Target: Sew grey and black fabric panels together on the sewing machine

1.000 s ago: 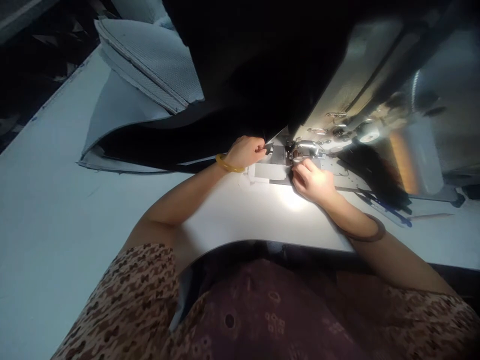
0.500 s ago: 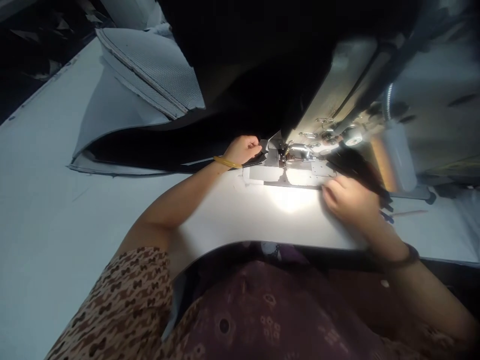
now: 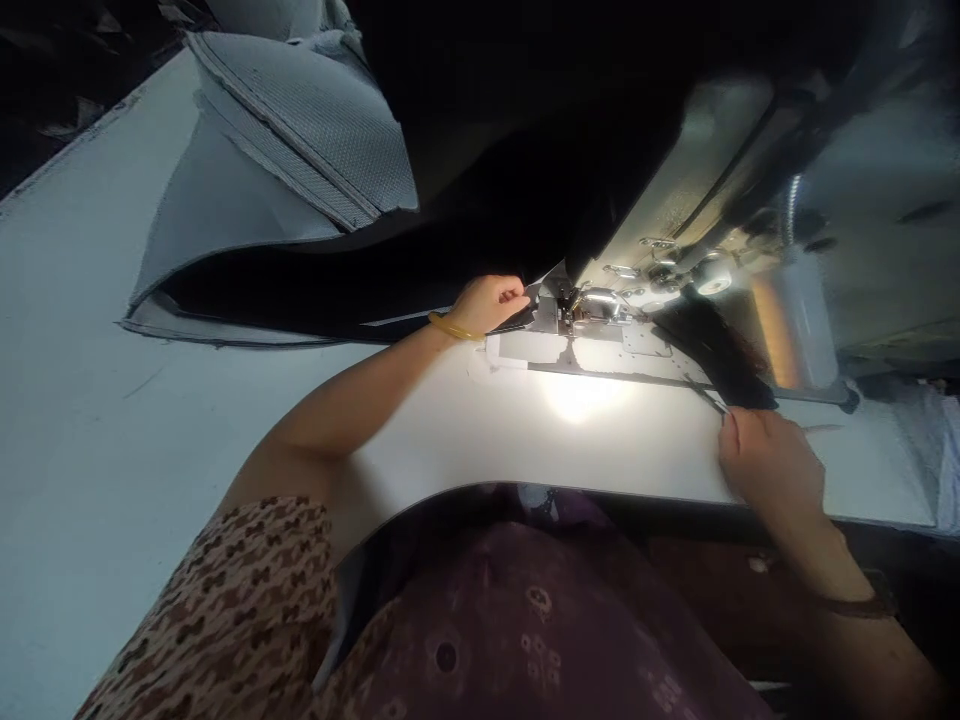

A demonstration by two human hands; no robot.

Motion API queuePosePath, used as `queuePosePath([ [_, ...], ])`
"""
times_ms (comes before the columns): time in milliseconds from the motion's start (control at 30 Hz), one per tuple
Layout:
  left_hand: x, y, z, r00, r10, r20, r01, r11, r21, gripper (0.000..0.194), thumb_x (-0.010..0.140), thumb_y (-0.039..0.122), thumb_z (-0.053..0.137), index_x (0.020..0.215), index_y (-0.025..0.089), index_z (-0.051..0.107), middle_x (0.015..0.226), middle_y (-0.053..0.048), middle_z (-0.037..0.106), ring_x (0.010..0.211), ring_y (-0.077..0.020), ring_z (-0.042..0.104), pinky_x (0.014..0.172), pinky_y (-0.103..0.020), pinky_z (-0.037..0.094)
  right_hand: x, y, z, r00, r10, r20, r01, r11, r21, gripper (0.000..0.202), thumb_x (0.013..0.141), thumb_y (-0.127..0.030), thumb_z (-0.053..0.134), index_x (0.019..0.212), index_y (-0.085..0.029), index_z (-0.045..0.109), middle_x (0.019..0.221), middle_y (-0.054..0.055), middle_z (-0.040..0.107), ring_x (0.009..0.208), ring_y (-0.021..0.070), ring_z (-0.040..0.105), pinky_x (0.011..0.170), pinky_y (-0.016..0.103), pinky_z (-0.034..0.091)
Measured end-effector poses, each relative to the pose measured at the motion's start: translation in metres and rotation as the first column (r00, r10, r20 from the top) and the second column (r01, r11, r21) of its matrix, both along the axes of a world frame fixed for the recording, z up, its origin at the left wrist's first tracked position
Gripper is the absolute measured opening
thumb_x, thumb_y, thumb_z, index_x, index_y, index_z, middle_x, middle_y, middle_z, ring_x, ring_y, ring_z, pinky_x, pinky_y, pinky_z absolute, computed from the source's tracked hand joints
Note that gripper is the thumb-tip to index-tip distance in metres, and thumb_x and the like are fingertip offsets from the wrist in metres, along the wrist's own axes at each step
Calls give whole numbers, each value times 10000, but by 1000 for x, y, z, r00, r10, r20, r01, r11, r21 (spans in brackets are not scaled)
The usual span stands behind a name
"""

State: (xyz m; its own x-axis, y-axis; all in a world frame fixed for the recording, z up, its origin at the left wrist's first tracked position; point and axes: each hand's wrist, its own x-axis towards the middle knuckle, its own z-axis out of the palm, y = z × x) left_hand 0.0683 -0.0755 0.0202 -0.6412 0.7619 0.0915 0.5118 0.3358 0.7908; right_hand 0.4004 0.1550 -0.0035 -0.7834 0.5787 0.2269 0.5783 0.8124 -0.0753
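Note:
My left hand (image 3: pixel 493 302) is closed at the edge of a black fabric piece (image 3: pixel 300 290), just left of the sewing machine's presser foot (image 3: pixel 571 305). Its fingertips are curled under, partly hiding the grip. Farther right, my right hand (image 3: pixel 776 465) is closed over the table on what look like small scissors (image 3: pixel 706 396). Their slim dark blades point up and left towards the needle plate; the handles are hidden in the palm. Behind the presser foot, a dark strip of material (image 3: pixel 716 345) trails out to the right.
Grey mesh fabric with a seam (image 3: pixel 300 120) is folded up at the back left on the white table (image 3: pixel 75 430). The machine head (image 3: pixel 675 180) slants overhead, its lamp lighting the metal plate (image 3: pixel 600 352). A thin pencil-like stick (image 3: pixel 823 428) lies beyond my right hand.
My right hand has moved right and down, away from the needle plate, and now has the scissors in it. My left hand stays nearly in place on the black fabric.

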Motion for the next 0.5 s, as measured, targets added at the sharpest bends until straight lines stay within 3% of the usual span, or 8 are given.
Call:
queuePosePath([
  [133,1,1,0,1000,17,0,-17,1000,-12,192,774,281,544,627,159,519,558,41,444,552,-79,373,540,-227,271,-16,-15,8,994,-44,103,47,999,-22,232,848,-313,375,803,-233,588,745,161,600,682,265,540,558,387,287],
  [300,1,0,0,1000,13,-28,-14,1000,-21,176,777,263,549,637,156,546,553,40,450,548,-80,375,541,-224,275,-57,-38,6,996,76,42,-69,987,-144,353,897,-378,298,916,-174,585,701,102,591,644,225,551,567,326,312],
  [500,-1,-8,-4,959,-239,-151,237,971,-35,168,785,231,533,692,164,655,741,6,619,655,-87,516,632,-218,373,-99,-54,4,991,110,71,-89,964,-249,414,811,-603,455,863,-204,554,641,28,578,612,190,540,545,267,316],
])
